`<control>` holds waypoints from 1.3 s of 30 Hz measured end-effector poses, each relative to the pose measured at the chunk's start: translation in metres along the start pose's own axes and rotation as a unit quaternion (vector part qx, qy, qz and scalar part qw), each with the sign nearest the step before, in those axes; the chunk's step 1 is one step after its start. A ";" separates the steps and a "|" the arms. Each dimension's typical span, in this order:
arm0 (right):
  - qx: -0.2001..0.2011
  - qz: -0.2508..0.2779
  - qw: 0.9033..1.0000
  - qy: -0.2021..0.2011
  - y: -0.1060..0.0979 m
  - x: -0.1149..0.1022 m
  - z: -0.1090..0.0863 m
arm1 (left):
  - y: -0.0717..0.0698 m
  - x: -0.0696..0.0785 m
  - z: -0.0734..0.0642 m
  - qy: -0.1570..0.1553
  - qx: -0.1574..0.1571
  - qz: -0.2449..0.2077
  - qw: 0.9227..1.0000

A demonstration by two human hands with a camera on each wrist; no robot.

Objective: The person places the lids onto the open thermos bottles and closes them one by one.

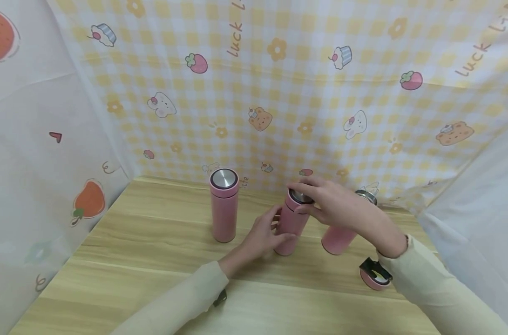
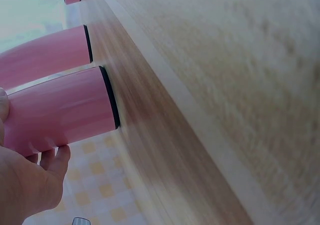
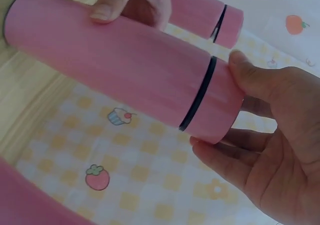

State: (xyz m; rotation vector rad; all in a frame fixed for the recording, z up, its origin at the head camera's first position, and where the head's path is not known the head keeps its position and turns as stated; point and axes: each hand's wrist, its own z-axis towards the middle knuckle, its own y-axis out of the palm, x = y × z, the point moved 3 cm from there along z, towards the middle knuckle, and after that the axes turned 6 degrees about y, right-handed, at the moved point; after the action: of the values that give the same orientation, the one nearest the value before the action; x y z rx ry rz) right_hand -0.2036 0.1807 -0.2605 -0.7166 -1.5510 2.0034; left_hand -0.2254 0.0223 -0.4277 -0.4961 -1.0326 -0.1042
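Observation:
A pink vacuum flask (image 1: 288,228) stands on the table between both hands. My left hand (image 1: 260,237) grips its lower body, thumb on the near side and fingers behind. My right hand (image 1: 331,202) holds the flask's lid (image 3: 222,102) from above, with thumb and fingers on opposite sides of its rim. In the right wrist view a dark ring shows between lid and body. Right of it, partly behind my right forearm, stands a second pink flask (image 1: 339,239) with its steel mouth uncovered. A pink lid (image 1: 372,282) lies on the table near my right sleeve.
A third pink flask (image 1: 224,216), with its steel-topped lid on, stands to the left. The wooden table (image 1: 153,232) backs onto a yellow checked cloth (image 1: 237,93). White printed cloth (image 1: 36,139) hangs at the left side, and white cloth also hangs at the right.

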 end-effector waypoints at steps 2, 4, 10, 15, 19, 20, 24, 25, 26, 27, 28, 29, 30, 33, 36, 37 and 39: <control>-0.003 0.008 1.000 -0.002 0.000 0.003 -0.001 | 0.000 0.000 0.000 0.001 0.000 0.000 1.000; -0.012 0.027 1.000 -0.004 0.001 0.007 -0.002 | 0.001 0.000 0.001 0.004 -0.002 -0.001 1.000; -0.059 0.127 0.990 -0.009 0.001 0.022 -0.003 | 0.001 0.001 0.000 0.006 -0.001 -0.007 1.000; -0.076 0.215 0.973 -0.024 0.001 0.031 -0.003 | 0.003 0.000 -0.001 0.004 0.000 -0.010 1.000; -0.089 0.262 0.961 -0.020 0.000 0.036 -0.003 | 0.003 0.000 -0.001 0.002 0.000 -0.009 1.000; -0.092 0.272 0.958 -0.020 -0.001 0.036 -0.002 | 0.003 0.000 -0.001 0.002 0.000 -0.008 1.000; -0.101 0.278 0.955 -0.027 -0.002 0.036 -0.001 | 0.003 0.001 -0.001 0.002 -0.001 -0.009 1.000; -0.100 0.273 0.956 -0.031 -0.002 0.036 0.000 | 0.003 0.001 -0.001 0.001 -0.002 -0.009 1.000; -0.097 0.266 0.959 -0.034 -0.003 0.036 0.000 | 0.003 0.001 -0.001 0.001 -0.002 -0.009 1.000; -0.093 0.254 0.962 -0.035 -0.003 0.036 0.000 | 0.003 0.001 -0.001 0.001 -0.003 -0.009 1.000; -0.088 0.240 0.966 -0.037 -0.003 0.035 0.000 | 0.003 0.001 -0.001 0.001 -0.004 -0.009 1.000; -0.082 0.225 0.970 -0.038 -0.003 0.034 0.000 | 0.003 0.001 0.000 0.000 -0.004 -0.009 1.000; -0.077 0.211 0.974 -0.040 -0.004 0.033 0.001 | 0.003 0.001 0.000 -0.001 -0.005 -0.009 1.000; -0.065 0.176 0.981 -0.042 -0.004 0.029 0.001 | 0.002 0.001 -0.001 -0.003 -0.003 -0.008 1.000; -0.058 0.160 0.985 -0.036 -0.005 0.026 0.002 | 0.001 0.002 -0.001 -0.005 -0.001 -0.005 1.000; -0.057 0.157 0.985 -0.033 -0.005 0.024 0.002 | 0.001 0.002 -0.001 -0.005 -0.001 -0.005 1.000; -0.053 0.152 0.987 -0.027 -0.005 0.022 0.002 | 0.000 0.002 -0.002 -0.007 -0.002 -0.005 1.000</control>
State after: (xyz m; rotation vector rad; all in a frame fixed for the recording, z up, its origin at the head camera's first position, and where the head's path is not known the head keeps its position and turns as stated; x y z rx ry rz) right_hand -0.2212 0.1950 -0.2578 -1.0012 -1.6740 2.1833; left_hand -0.2227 0.0222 -0.4267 -0.4954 -1.0484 -0.1111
